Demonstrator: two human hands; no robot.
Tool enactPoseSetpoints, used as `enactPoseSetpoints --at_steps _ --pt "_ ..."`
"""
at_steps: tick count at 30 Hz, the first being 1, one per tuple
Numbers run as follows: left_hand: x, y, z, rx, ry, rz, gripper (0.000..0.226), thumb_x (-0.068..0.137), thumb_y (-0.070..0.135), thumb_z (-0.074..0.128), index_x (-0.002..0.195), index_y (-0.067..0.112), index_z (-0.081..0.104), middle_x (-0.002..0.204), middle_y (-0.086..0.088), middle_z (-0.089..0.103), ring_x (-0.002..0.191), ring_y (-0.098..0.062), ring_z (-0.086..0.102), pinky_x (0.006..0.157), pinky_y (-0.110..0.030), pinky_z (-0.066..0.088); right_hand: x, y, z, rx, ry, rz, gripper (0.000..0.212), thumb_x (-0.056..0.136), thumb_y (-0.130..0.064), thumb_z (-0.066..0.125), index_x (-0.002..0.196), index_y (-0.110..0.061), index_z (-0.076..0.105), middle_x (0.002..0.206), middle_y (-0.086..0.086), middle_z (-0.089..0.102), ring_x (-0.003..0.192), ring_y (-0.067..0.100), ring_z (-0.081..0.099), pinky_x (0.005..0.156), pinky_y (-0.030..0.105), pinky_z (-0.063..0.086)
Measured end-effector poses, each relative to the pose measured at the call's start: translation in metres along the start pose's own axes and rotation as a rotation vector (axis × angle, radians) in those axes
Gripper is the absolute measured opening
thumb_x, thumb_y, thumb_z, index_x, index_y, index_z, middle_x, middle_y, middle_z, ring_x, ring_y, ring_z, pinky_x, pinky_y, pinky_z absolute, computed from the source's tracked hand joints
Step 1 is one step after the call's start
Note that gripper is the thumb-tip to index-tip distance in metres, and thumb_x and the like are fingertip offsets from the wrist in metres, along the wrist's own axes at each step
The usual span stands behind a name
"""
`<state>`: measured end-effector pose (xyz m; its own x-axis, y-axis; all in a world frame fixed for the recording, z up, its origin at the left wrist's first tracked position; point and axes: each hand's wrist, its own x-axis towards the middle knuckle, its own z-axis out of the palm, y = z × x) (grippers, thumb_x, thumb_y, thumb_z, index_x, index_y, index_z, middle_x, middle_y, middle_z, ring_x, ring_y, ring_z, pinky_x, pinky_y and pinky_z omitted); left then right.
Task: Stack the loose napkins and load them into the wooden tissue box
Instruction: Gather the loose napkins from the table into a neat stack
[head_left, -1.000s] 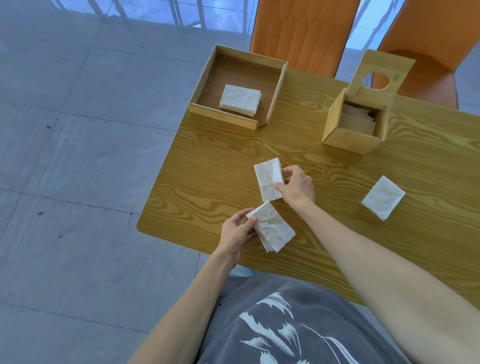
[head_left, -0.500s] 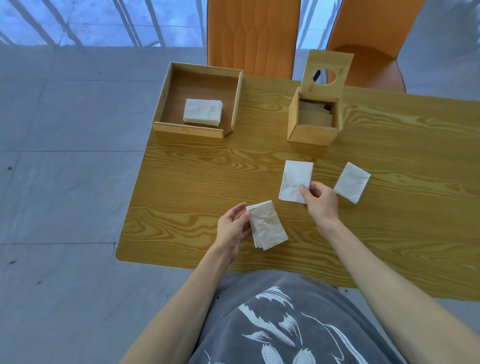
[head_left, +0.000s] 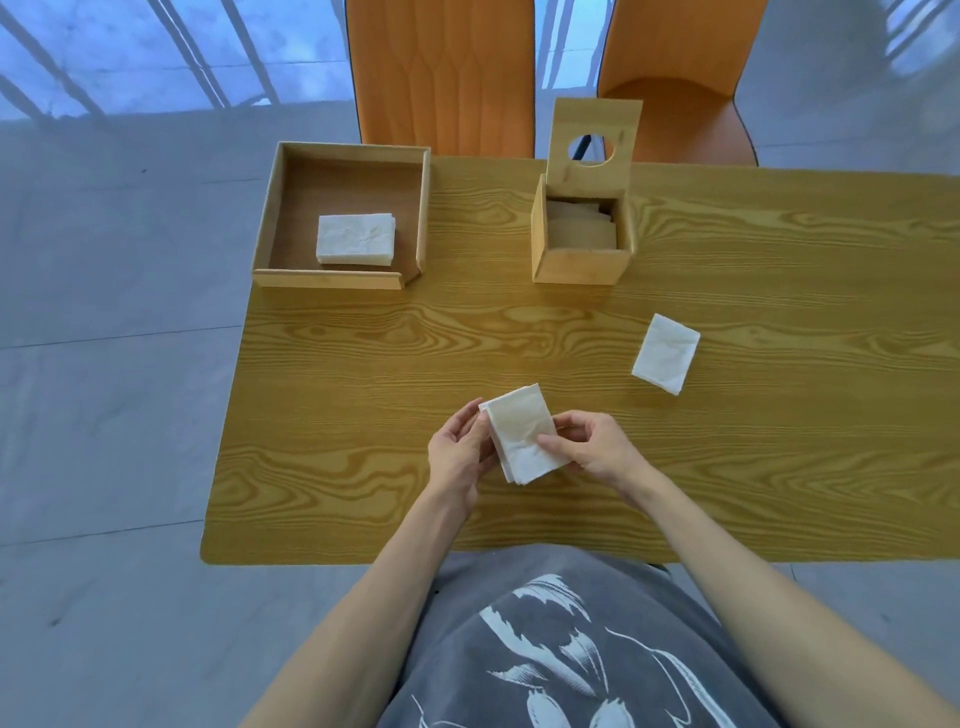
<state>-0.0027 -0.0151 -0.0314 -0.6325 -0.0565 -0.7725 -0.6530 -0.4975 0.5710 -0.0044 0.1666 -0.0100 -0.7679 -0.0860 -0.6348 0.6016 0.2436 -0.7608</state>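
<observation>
A small stack of white napkins (head_left: 522, 434) is held just above the wooden table (head_left: 363, 374), near its front edge. My left hand (head_left: 457, 452) grips the stack's left side and my right hand (head_left: 597, 447) pinches its right side. One loose napkin (head_left: 666, 353) lies flat to the right. The wooden tissue box (head_left: 579, 260) stands at the back with its lid (head_left: 595, 137), which has a round hole, tipped up; napkins lie inside it.
A shallow wooden tray (head_left: 280, 208) at the back left holds another stack of napkins (head_left: 356, 240). Two orange chairs (head_left: 441, 73) stand behind the table. The table's left edge drops to grey floor tiles.
My right hand has brought the napkin it was holding onto the stack in my left hand. Both hands now hold the stack together. The camera has shifted.
</observation>
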Motion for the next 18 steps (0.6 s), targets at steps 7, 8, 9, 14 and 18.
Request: enactPoseSetpoints --at_steps 7,8,9,14,18 --pt "0.003 -0.002 0.007 0.008 -0.002 0.000 0.026 0.094 0.017 0.065 0.119 0.014 0.065 0.103 -0.013 0.072 0.088 -0.025 0.070 0.072 -0.035 0.060 0.012 0.009 -0.003 -0.339 0.142 -0.071 0.020 0.081 -0.026 0.079 0.099 -0.019 0.074 0.093 -0.005 0.075 0.087 0.011 0.069 0.079 0.026 0.054" --pt "0.003 -0.001 0.010 0.011 -0.004 -0.004 0.026 0.095 0.019 0.064 0.120 0.014 0.064 0.104 -0.012 0.072 0.090 -0.025 0.070 0.074 -0.035 0.059 0.012 0.009 -0.003 -0.395 0.165 -0.067 0.023 0.080 -0.031 0.079 0.100 -0.020 0.074 0.093 -0.005 0.075 0.087 0.010 0.068 0.080 0.027 0.055" --pt "0.003 0.001 0.013 0.013 -0.007 -0.012 0.028 0.095 0.022 0.063 0.121 0.014 0.063 0.106 -0.011 0.072 0.092 -0.025 0.069 0.075 -0.035 0.058 0.012 0.010 -0.004 -0.450 0.188 -0.061 0.025 0.080 -0.036 0.078 0.100 -0.021 0.074 0.094 -0.006 0.075 0.088 0.010 0.068 0.080 0.030 0.056" --pt "0.006 -0.003 0.019 0.152 -0.002 0.037 0.040 0.084 0.008 0.075 0.120 0.018 0.060 0.115 -0.008 0.071 0.108 -0.025 0.068 0.094 -0.044 0.055 0.011 0.008 -0.009 -0.562 0.249 -0.047 0.034 0.077 -0.048 0.076 0.103 -0.025 0.070 0.093 -0.010 0.072 0.087 0.010 0.066 0.076 0.034 0.057" --pt "0.008 -0.008 0.029 0.171 0.009 0.036 0.044 0.087 -0.001 0.068 0.129 0.008 0.057 0.108 -0.006 0.072 0.106 -0.027 0.068 0.091 -0.041 0.055 0.013 0.001 -0.028 -0.531 0.466 0.003 0.033 0.084 -0.048 0.069 0.107 -0.023 0.068 0.094 -0.008 0.071 0.088 0.013 0.066 0.073 0.034 0.056"
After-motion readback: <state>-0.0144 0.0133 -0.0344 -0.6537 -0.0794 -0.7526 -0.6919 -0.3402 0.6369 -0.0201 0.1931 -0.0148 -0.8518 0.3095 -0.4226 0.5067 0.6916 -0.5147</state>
